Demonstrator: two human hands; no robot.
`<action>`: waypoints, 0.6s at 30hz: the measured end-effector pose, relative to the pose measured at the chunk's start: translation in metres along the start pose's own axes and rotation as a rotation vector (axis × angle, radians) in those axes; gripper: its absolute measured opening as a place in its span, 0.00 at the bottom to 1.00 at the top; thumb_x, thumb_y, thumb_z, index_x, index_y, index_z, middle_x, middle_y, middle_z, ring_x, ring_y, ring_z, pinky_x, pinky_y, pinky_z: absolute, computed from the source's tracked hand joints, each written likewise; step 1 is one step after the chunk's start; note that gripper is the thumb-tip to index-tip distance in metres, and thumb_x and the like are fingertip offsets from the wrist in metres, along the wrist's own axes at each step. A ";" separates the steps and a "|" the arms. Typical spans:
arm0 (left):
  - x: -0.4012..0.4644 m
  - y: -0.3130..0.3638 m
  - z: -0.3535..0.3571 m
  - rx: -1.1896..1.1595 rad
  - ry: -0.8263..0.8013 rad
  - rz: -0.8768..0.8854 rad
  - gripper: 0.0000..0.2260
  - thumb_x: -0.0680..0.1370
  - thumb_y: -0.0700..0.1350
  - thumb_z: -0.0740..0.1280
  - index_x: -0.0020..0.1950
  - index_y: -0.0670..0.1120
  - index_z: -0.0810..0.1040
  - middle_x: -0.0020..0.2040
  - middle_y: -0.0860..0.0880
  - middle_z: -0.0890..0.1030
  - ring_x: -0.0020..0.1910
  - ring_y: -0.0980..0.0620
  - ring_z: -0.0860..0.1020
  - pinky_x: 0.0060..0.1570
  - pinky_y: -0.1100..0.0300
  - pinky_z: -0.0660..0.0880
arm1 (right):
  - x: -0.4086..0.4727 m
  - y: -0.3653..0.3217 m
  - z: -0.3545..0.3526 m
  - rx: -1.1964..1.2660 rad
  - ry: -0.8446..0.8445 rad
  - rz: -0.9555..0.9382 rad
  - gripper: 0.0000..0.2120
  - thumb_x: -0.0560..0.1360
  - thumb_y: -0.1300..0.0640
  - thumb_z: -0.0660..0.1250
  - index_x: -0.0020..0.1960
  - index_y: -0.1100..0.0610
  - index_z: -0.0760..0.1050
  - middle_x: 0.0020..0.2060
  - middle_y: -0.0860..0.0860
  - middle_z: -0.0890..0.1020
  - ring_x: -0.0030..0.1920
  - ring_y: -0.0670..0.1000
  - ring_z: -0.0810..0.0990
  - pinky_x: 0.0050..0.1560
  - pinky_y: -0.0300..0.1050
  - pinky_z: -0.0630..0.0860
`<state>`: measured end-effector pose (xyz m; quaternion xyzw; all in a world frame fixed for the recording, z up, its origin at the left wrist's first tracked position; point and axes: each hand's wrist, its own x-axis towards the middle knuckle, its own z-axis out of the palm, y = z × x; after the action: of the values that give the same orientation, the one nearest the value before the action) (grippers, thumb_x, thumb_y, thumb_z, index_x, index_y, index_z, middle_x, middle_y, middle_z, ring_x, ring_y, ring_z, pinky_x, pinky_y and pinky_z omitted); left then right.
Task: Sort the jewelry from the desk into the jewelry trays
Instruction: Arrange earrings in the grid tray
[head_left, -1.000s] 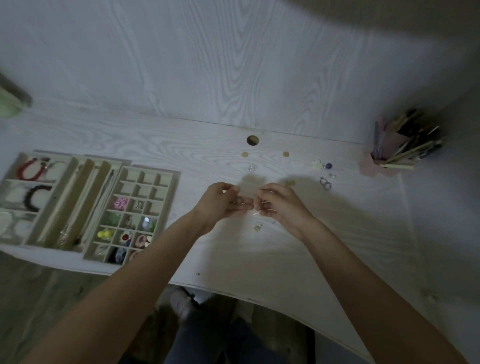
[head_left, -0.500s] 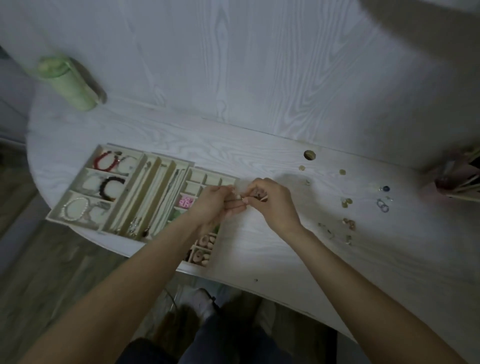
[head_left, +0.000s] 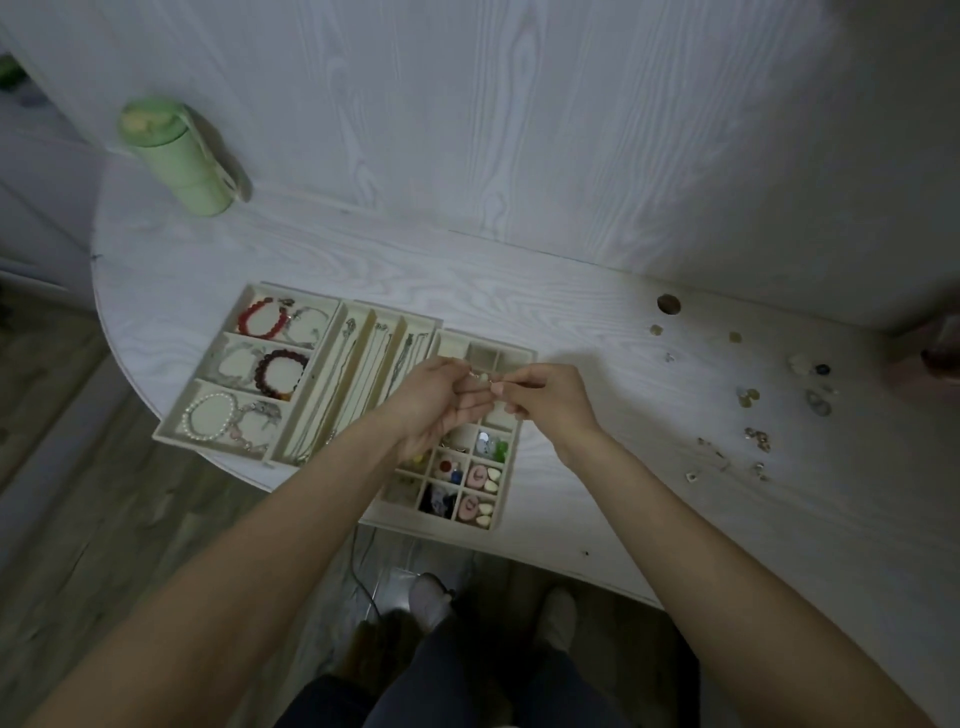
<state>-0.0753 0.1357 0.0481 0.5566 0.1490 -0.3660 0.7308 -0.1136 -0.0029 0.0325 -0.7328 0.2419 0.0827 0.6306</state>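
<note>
Three trays: side by side at centre left of the frame on the tabletop (head_left: 597, 467); near edges close to the tabletop's front rim, so a nudge from a forearm could shove one off.
Bracelet tray (head_left: 179, 415): far left, three wide compartments with beaded bracelets; untouched, low risk.
Necklace tray (head_left: 363, 332): middle, long slots with chains; left forearm passing just above its lower end, could snag a chain.
Grid tray (head_left: 511, 467): rightmost, small square cells, lower ones filled with coloured pieces, upper ones mostly bare; both hands directly above it, hiding several cells.
Green bottle (head_left: 176, 156): upper left, well apart from the work; no hazard.
Left hand (head_left: 441, 400): fingers curled, pinching one end of a small piece.
Right hand (head_left: 550, 400): fingertips pinching the other end of the same small piece.
Small piece (head_left: 483, 378): pale, tiny, held between the two hands above the upper cells; kind too small to tell.
Main risk: piece slipping from the pinch and dropping into a wrong or already filled cell, or bouncing out onto the tabletop; likely cause, letting go from too high or with both hands at once.
Second risk: mixing with neighbours, since cell walls look low.
Loose jewelry (head_left: 753, 436): scattered at right of frame, well apart from the trays; easily brushed to the floor by a sweeping reach.
</note>
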 end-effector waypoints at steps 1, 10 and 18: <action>0.000 0.001 -0.002 -0.013 -0.010 -0.007 0.07 0.83 0.37 0.54 0.48 0.40 0.69 0.47 0.36 0.81 0.47 0.45 0.81 0.46 0.56 0.80 | -0.001 0.000 0.001 0.037 -0.015 0.023 0.06 0.72 0.67 0.70 0.39 0.59 0.80 0.30 0.52 0.79 0.30 0.46 0.75 0.32 0.34 0.72; 0.013 -0.010 -0.023 0.444 0.122 0.178 0.05 0.79 0.39 0.64 0.44 0.46 0.75 0.41 0.49 0.80 0.36 0.59 0.80 0.39 0.63 0.79 | -0.004 0.011 0.001 -0.006 -0.024 0.141 0.05 0.76 0.62 0.67 0.48 0.64 0.79 0.30 0.49 0.73 0.31 0.46 0.70 0.33 0.37 0.67; 0.044 -0.022 -0.021 1.068 0.136 0.328 0.04 0.75 0.40 0.70 0.47 0.43 0.84 0.46 0.49 0.82 0.45 0.56 0.78 0.48 0.67 0.71 | 0.015 0.036 0.004 -0.243 0.158 0.183 0.09 0.74 0.60 0.70 0.49 0.66 0.81 0.40 0.56 0.83 0.40 0.50 0.79 0.40 0.43 0.74</action>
<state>-0.0565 0.1359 -0.0025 0.8875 -0.0988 -0.2356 0.3836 -0.1166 -0.0058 -0.0068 -0.7828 0.3446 0.1107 0.5062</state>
